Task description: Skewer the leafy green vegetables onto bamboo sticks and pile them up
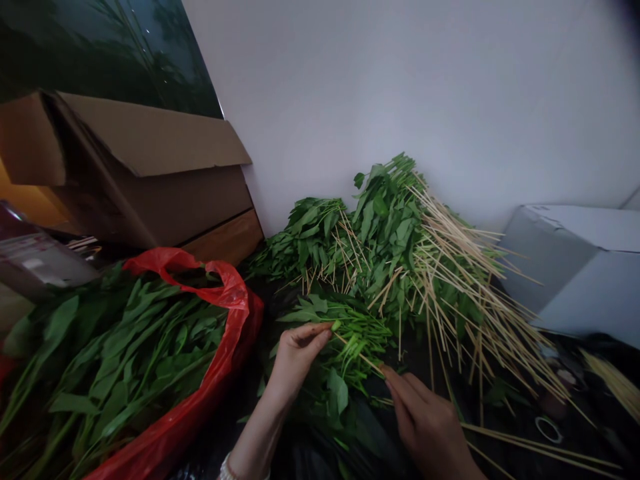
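My left hand (299, 353), a beaded bracelet at its wrist, pinches a short piece of green stem (336, 325) between thumb and fingertips. My right hand (425, 417) is closed on a thin wooden skewer (369, 363). The skewer runs up and left to the stem piece; whether its tip is inside the stem, I cannot tell. Just beneath both hands lies a loose heap of cut green stems (367, 330) with some leaves. Behind it, against the wall, rise piles of leafy greens (390, 227) with many wooden skewers (465, 273) sticking out to the right.
A red plastic bag (240, 313) full of long leafy greens (135, 347) stands at the left. Behind it is an open cardboard box (165, 200). A white box (570, 267) sits at the right. More skewers (540, 448) and a ring-shaped object (549, 430) lie at lower right.
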Motion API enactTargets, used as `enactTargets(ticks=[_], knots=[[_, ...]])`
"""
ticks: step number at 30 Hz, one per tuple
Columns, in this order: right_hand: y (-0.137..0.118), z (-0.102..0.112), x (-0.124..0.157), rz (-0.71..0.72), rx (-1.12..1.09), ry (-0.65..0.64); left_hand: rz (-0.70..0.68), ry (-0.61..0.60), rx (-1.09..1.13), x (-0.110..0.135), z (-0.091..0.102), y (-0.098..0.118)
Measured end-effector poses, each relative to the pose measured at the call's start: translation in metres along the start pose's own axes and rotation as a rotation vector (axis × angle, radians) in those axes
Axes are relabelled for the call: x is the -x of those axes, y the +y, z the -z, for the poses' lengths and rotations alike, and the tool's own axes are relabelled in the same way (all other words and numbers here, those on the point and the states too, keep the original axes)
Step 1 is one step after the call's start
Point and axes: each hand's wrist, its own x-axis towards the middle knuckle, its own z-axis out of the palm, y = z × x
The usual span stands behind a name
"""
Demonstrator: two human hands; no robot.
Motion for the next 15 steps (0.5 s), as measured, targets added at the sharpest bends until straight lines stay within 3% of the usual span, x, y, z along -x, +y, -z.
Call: enactTargets(ticks=[5,15], knots=[[0.0005,-0.0008,-0.0006,-0.007,-0.017,-0.002,-0.006,-0.026,-0.030,-0.0005,-0.0026,0.0016],[-0.0006,-0.0017,0.0003,0.013,-0.038,0.008,0.151,-0.103,0.063,-0.0017,0.0057,-0.0017]])
